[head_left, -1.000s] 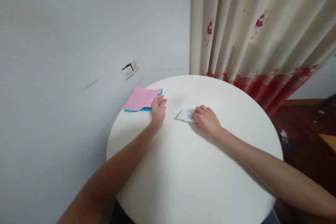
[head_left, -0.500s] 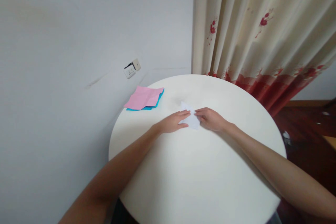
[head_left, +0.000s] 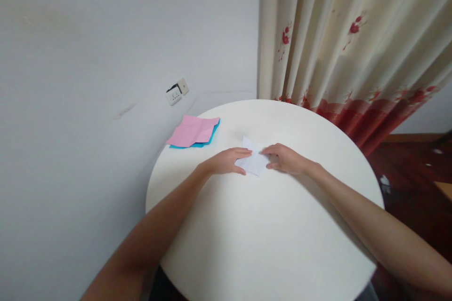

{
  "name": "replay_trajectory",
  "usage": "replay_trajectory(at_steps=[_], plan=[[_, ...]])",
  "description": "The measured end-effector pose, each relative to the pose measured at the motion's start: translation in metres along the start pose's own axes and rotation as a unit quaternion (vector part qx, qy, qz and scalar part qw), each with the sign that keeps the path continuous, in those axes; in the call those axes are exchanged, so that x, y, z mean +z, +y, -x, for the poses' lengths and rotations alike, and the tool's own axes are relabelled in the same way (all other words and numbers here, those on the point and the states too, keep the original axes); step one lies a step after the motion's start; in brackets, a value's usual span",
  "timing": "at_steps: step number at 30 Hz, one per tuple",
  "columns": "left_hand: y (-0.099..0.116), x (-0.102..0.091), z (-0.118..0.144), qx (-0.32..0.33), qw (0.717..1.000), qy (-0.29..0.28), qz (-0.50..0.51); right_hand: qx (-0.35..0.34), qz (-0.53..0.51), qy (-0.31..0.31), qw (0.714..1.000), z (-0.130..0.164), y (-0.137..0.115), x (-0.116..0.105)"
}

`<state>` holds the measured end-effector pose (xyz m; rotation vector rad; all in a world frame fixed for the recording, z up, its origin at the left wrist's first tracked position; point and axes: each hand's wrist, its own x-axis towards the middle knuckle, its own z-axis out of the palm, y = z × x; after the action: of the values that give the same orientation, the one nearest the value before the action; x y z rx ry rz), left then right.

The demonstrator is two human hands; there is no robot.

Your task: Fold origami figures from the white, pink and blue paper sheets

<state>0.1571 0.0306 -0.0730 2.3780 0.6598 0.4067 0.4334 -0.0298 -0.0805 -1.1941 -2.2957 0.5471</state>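
1. Grey-white painted wall [head_left: 106, 33] at far left, scuffed, carrying a small wall socket [head_left: 176, 92] mounted askew just above the table's far-left rim.
2. Pink paper sheet [head_left: 192, 130], creased, lying on the far-left part of the table, stacked on a blue paper sheet [head_left: 213, 134] that shows only as a thin border along its right and near edges; both well apart from the hands.
3. Left hand [head_left: 226, 161] laid palm down on the tabletop, fingers extended and slack, not closed around anything; fingertips [head_left: 246, 152] touching the left edge of the white paper; forearm running back to the lower left.
4. White folded paper [head_left: 252, 160] flat on the table slightly beyond its centre, between the two hands, one corner pointing away toward the wall; fold lines too faint against the white surface to make out.
5. Right hand [head_left: 287, 160] resting knuckles up, fingers curled loosely, fingertips [head_left: 266, 151] pressing on the paper's right edge; no full grasp visible; forearm running back to the lower right.
6. Round white table [head_left: 264, 244], matte, bare over its near half.
7. Cream curtain [head_left: 353, 33] at upper right, pleated, printed with red flowers and a red band along the hem, hanging behind the table's far-right rim.
8. Dark wooden floor [head_left: 416, 169] at far right, below the curtain.
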Motion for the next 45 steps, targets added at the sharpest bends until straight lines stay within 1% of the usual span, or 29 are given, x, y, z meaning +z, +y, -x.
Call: replay_trajectory(at_steps=[3, 6, 9, 12, 14, 19, 24, 34, 41, 45], plan=[[-0.001, -0.003, 0.001, -0.002, 0.999, -0.013, -0.039, -0.007, 0.003, 0.008, 1.000, 0.000, -0.002, 0.001], [-0.001, -0.006, 0.003, 0.009, 0.998, -0.022, -0.060, 0.003, 0.012, 0.012, 1.000, 0.000, -0.004, 0.001], [0.002, -0.008, 0.004, 0.031, 0.997, -0.040, -0.058, -0.004, 0.031, 0.013, 0.999, 0.000, -0.004, 0.003], [0.004, -0.008, 0.005, 0.040, 0.998, -0.037, -0.038, -0.020, 0.049, 0.017, 0.998, -0.001, -0.003, 0.005], [0.004, -0.009, 0.005, 0.043, 0.997, -0.037, -0.044, -0.025, 0.056, 0.021, 0.998, -0.001, -0.003, 0.005], [-0.001, -0.010, 0.006, 0.034, 0.989, -0.061, -0.133, -0.028, 0.070, 0.025, 0.997, -0.001, -0.003, 0.006], [-0.002, -0.011, 0.006, 0.029, 0.981, -0.061, -0.182, -0.028, 0.077, 0.022, 0.996, -0.001, -0.002, 0.006], [-0.004, -0.012, 0.006, 0.041, 0.984, -0.053, -0.165, -0.014, 0.094, 0.022, 0.995, -0.001, -0.005, 0.006], [0.001, -0.014, 0.004, 0.039, 0.986, -0.052, -0.153, 0.029, 0.103, 0.027, 0.994, -0.001, -0.011, 0.005], [0.005, -0.016, 0.004, 0.051, 0.989, -0.042, -0.135, 0.048, 0.102, 0.033, 0.993, -0.001, -0.014, 0.004]])
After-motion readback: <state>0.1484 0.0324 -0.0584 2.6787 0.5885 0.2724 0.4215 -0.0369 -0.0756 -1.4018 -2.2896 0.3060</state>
